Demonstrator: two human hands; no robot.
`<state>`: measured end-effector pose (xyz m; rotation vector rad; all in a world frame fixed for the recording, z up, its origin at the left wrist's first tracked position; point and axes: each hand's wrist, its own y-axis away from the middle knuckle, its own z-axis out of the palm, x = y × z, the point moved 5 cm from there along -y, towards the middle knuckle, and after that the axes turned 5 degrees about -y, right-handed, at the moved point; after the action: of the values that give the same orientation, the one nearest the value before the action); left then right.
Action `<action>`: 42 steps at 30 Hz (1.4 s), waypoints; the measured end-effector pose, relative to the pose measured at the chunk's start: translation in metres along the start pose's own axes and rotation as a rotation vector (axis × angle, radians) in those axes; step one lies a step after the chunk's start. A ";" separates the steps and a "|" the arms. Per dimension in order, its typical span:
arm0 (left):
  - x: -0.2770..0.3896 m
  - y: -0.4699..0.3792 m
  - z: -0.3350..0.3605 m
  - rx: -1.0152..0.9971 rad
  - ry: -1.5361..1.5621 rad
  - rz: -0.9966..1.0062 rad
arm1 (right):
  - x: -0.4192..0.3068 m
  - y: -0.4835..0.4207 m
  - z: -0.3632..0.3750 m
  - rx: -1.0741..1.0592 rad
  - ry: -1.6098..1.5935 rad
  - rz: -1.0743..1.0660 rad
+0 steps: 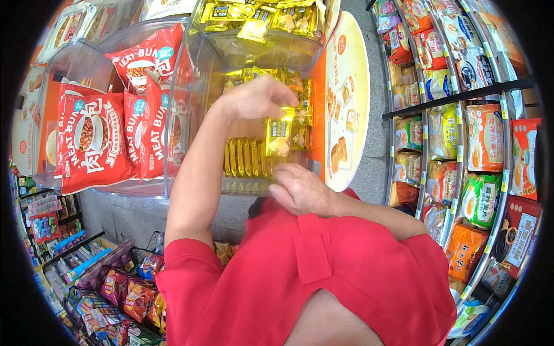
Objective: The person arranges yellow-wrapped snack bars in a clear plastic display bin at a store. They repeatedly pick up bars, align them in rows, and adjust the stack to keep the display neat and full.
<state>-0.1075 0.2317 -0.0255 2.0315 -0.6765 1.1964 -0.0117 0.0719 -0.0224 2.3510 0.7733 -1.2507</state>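
Observation:
My left hand (259, 98) reaches down into a clear plastic bin (203, 129) and pinches the top edge of a small yellow snack packet (278, 136). That packet stands upright, its printed face showing. Just below it, at the near side of the bin, is my right hand (303, 190), fingers curled; whether they grip anything is unclear. To the left of the held packet, a row of yellow packets (243, 158) stands on edge. Other yellow packets (303, 114) lie along the bin's right side, and more lie behind my left hand, partly hidden by it.
Left of the bin, a clear compartment holds red meat bun bags (97, 138). A further bin of yellow packets (259, 19) lies beyond. A rounded cream sign board (348, 99) borders the right side. Across the grey floor (374, 142) stand shelves of bagged food (484, 138); snack baskets (130, 294) are at lower left.

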 end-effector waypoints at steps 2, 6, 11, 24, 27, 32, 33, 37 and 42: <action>0.000 -0.001 0.003 -0.013 0.001 0.019 | 0.002 0.000 0.002 -0.035 0.013 0.012; -0.011 -0.007 0.019 -0.031 0.038 -0.105 | 0.002 -0.001 0.005 0.005 -0.009 -0.040; -0.029 -0.016 0.042 0.015 0.079 -0.242 | 0.001 0.001 0.003 0.098 -0.054 -0.128; -0.051 -0.024 0.082 -0.248 -0.379 -0.348 | 0.001 0.003 0.002 0.116 0.018 -0.117; -0.048 -0.027 0.079 -0.228 -0.508 -0.226 | 0.002 0.003 0.002 0.068 0.014 -0.108; -0.046 -0.026 0.075 -0.203 -0.551 -0.184 | 0.003 0.000 0.004 0.095 0.011 -0.112; -0.045 -0.026 0.076 -0.229 -0.560 -0.183 | 0.002 -0.001 0.005 0.095 0.010 -0.122; -0.042 -0.025 0.072 -0.320 -0.543 -0.224 | 0.003 0.001 0.005 0.026 0.004 -0.124; -0.039 -0.020 0.069 -0.450 -0.555 -0.231 | 0.003 0.002 0.004 0.026 -0.011 -0.110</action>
<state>-0.0734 0.1950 -0.0898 1.9750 -0.8496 0.2960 -0.0123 0.0691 -0.0272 2.3481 0.8985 -1.3249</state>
